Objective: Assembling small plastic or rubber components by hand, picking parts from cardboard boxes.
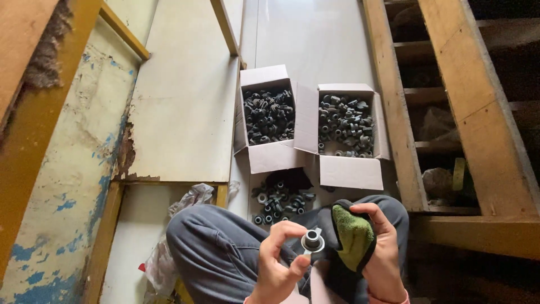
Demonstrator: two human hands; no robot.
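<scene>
The left hand pinches a small round metal flanged bushing between thumb and fingertips, the fingers curled closed around its rim. The bushing is held above the person's lap, between the two hands, with its bore axis pointing roughly up toward the camera, so the dark central hole and the bright flat flange face the viewer; no long axis can be made out in this view. The right hand is closed on a green and black cloth, thumb over its upper edge, the cloth lying just beside the bushing on its right. The person sits on the pale tiled floor with knees in grey trousers drawn up. Just ahead of the knees lies a loose pile of dark round parts on the floor. Beyond it stand two open white cardboard boxes side by side, flaps touching: the left box and the right box, each filled with similar dark parts. A wooden pallet frame stands to the right, and a yellow-framed worn panel lies to the left.
</scene>
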